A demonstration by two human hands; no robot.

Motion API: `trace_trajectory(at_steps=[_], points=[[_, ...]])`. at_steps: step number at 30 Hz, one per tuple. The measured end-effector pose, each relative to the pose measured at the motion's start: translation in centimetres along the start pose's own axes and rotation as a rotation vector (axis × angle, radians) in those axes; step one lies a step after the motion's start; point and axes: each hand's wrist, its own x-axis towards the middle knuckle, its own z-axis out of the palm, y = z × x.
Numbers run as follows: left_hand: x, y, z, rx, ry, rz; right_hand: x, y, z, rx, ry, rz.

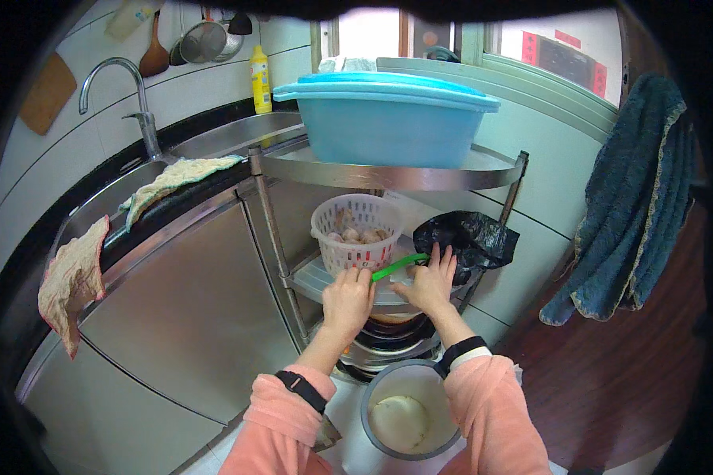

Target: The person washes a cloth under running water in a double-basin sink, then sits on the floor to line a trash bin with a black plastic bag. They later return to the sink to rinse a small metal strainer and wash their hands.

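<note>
In front of me, at the corner rack's middle shelf, my left hand [347, 305] is closed around one end of a long, narrow green tool [399, 267]; its exact kind does not show. The tool's far end reaches the fingers of my right hand [431, 286]. That hand has its fingers stretched out and its thumb apart, against a crumpled black plastic bag [471, 244]. Left of the bag stands a white perforated basket [333, 245], holding several pale round bulbs [364, 236] that look like garlic.
Above, a large light-blue tub [388, 127] sits on the rack's top shelf [388, 176]. A grey bucket [376, 396] stands below my forearms. On the left are a sink with a faucet [145, 131] and draped cloths [79, 273]. A dark blue towel [630, 206] hangs right.
</note>
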Motion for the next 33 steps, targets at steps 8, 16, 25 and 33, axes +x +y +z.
trace_trajectory(at_steps=[8, 16, 25, 33], points=[[-1.1, -1.3, 0.2, 0.008, -0.040, 0.105, 0.9, 4.1, -0.6, -0.221, 0.019, -0.147], [-1.5, -4.8, -1.4, 0.062, -0.081, 0.253, 0.0, 6.1, -2.3, -0.075, -0.102, -0.176], [-2.2, -4.2, -1.5, -0.216, -0.034, 0.065, 0.1, 7.4, -4.0, 0.095, 0.080, -0.138], [-3.1, -3.2, -0.6, 0.008, -0.029, 0.047, -1.3, 9.2, -4.8, 0.061, 0.086, 0.072]])
